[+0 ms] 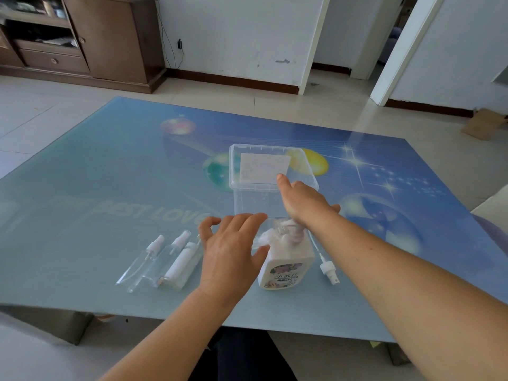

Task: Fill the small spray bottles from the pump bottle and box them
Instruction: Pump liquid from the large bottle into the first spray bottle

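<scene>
Pumping from the pump bottle (288, 266), near the worktop (82, 188) front edge: right hand (303, 202) flat, fingers straight, pressing the pump head; left hand (231, 248) spread loosely beside the bottle's shoulder, grip unclear. Best pressed slowly, keeping the nozzle over the open neck. Three small spray bottles (162, 259) lying left; loose sprayer cap (328, 268) right; clear box (264, 174) behind.

"BEST LOVE" on the table top (82, 171)
</scene>
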Available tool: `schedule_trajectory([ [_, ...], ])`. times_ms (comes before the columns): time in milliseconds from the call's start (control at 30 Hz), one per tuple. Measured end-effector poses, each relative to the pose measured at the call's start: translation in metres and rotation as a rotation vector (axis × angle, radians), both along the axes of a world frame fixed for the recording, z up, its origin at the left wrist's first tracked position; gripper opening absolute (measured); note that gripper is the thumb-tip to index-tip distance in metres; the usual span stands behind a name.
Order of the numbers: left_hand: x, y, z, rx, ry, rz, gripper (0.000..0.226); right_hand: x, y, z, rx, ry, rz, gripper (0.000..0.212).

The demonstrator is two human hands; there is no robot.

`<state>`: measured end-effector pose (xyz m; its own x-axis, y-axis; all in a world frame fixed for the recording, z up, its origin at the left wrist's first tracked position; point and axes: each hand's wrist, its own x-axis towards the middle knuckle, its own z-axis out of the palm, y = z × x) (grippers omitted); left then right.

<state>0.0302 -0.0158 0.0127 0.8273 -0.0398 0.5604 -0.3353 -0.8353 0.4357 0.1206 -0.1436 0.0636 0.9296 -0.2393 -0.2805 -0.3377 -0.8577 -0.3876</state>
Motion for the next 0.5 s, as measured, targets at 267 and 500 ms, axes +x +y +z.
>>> schedule_trajectory([
  [267,0.000,-0.001,-0.001,0.010,-0.006,0.011,0.053,-0.001,0.000,-0.004,-0.023,-0.058,0.003,0.068],
  [500,-0.001,-0.001,-0.003,0.004,0.026,0.016,0.052,-0.003,-0.001,-0.008,0.009,-0.093,-0.018,0.066],
])
